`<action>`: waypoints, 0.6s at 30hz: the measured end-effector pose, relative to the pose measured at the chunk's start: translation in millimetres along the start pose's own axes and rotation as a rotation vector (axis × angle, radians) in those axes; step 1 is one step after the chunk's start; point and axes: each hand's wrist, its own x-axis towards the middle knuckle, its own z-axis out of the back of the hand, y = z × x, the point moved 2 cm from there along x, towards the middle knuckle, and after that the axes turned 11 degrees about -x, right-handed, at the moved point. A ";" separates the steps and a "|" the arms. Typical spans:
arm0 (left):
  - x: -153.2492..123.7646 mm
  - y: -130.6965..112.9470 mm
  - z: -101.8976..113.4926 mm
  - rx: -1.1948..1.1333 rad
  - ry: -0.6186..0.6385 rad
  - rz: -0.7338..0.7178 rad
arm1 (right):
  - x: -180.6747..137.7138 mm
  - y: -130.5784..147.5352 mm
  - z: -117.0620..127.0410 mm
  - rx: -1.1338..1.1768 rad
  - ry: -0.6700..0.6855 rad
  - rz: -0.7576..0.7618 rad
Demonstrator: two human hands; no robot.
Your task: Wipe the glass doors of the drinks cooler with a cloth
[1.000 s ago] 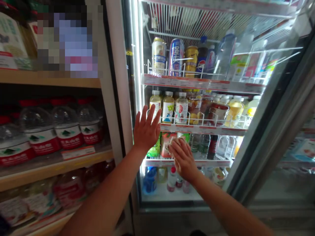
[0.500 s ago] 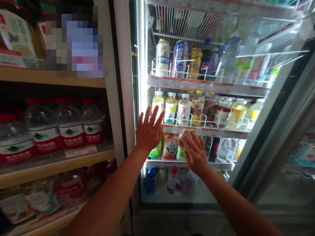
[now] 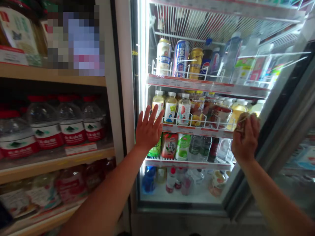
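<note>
From twelve to four o'clock before you stands a lit drinks fridge (image 3: 182, 207) with a glass door (image 3: 199, 191) and white wire shelves (image 3: 206, 86). At nine o'clock, wood-edged shelves (image 3: 56, 166) hold clear, red-capped water bottles (image 3: 45, 129). Your left hand (image 3: 149, 131) lies spread near the centre, fingers released; at three o'clock, your right hand (image 3: 246, 141) grasps a crumpled cloth (image 3: 242, 123) in its fingers against the glass.

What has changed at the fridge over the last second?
The right hand has swept rightward and somewhat upward, from before the lower cartons toward the door frame, uncovering the green carton. It still grips what looks like a crumpled cloth; nothing was visibly picked up or released. The left hand stays spread before the leftmost bottles, and the shelved drinks look unmoved.
</note>
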 end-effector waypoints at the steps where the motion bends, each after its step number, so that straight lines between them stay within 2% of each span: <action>1: 0.0 0.1 -0.1 -0.003 -0.002 -0.002 | 2.2 1.8 -0.7 -0.008 -0.006 -0.009; 3: -0.2 0.4 -0.2 -0.006 -0.004 -0.005 | 2.5 12.6 -2.8 -0.005 -0.012 -0.002; 6: -0.9 0.8 -0.4 -0.010 0.001 0.004 | -2.9 43.5 -7.4 0.045 -0.001 0.047; 11: -1.6 1.2 -2.1 -0.008 0.007 0.007 | -5.4 119.0 -15.7 0.167 0.093 0.137; 18: -0.7 2.4 2.1 -0.011 -0.026 -0.053 | -2.3 223.9 -21.6 0.314 0.314 0.137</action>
